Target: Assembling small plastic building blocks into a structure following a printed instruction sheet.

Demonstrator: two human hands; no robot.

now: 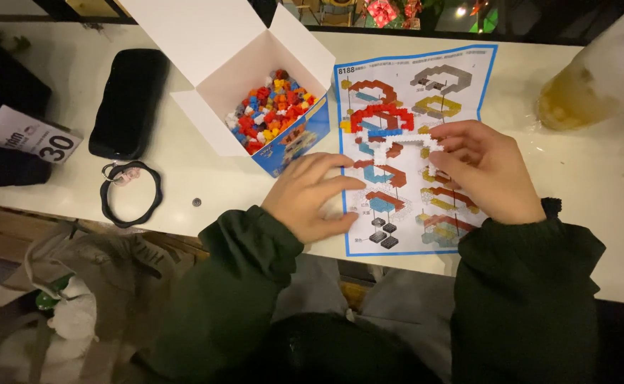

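Observation:
A blue-bordered instruction sheet (461,78) with coloured building diagrams lies flat on the white table (589,178). On it sits a small partly built model (383,117) of red, white and blue bricks. My left hand (312,195) rests flat on the sheet's left edge, fingers together, holding nothing I can see. My right hand (486,167) lies on the sheet to the right of the model, its fingertips on a row of white bricks (415,140). An open white and blue box (273,107) with several loose coloured bricks stands just left of the sheet.
A black pouch (128,99) and a black hair tie (130,192) lie at the left, near a white numbered card (31,135). A plastic cup with a yellowish drink (596,78) stands at the far right. A bag (63,306) sits below the table edge.

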